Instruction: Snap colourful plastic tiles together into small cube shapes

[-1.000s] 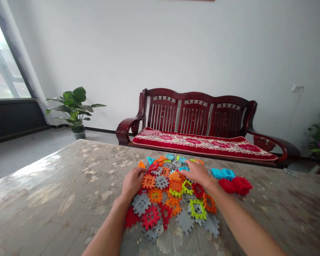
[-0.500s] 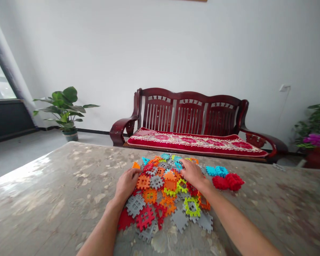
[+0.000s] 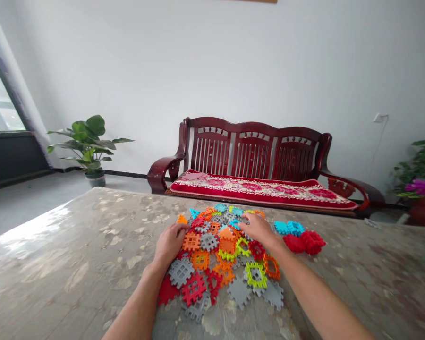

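Nearest, the glossy, marble-patterned bench carries a flat heap of toothed plastic tiles, square and triangular with window-like cut-outs, in grey, red, orange, lime and blue. The left hand lies palm down on the heap's left edge, fingers curled against an orange tile, grip not determinable. The right hand rests open and flat across the far tiles, holding nothing, with a blue assembly and a knobbly red assembly just beside it. Beyond stand a dark slatted wooden sofa and a potted plant.
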`<action>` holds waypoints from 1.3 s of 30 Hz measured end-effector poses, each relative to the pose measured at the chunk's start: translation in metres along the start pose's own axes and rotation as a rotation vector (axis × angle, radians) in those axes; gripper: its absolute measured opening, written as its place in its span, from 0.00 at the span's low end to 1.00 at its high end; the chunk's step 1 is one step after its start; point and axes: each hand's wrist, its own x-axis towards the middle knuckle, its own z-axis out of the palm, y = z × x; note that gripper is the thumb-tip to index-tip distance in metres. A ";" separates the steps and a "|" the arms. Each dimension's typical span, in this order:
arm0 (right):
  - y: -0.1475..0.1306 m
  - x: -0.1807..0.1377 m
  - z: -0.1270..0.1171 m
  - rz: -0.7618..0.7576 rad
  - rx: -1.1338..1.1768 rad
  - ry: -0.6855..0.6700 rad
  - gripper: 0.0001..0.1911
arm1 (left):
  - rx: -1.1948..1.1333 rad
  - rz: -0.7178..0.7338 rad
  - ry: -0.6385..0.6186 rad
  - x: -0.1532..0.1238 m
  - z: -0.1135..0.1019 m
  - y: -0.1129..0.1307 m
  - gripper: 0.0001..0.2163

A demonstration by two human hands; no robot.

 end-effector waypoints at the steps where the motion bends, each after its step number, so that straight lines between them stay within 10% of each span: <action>1: -0.003 0.001 0.000 -0.003 -0.034 -0.020 0.23 | -0.001 -0.001 -0.003 0.000 0.000 0.000 0.15; 15: -0.015 0.006 0.002 0.026 -0.171 -0.028 0.22 | 0.002 0.001 -0.004 0.001 0.000 -0.001 0.15; 28: 0.140 -0.007 -0.056 0.617 -0.122 0.144 0.34 | 0.025 0.038 0.027 0.004 0.006 -0.009 0.15; 39: 0.148 -0.021 -0.050 0.620 -0.240 0.097 0.31 | 0.038 0.019 0.017 0.003 0.003 -0.007 0.16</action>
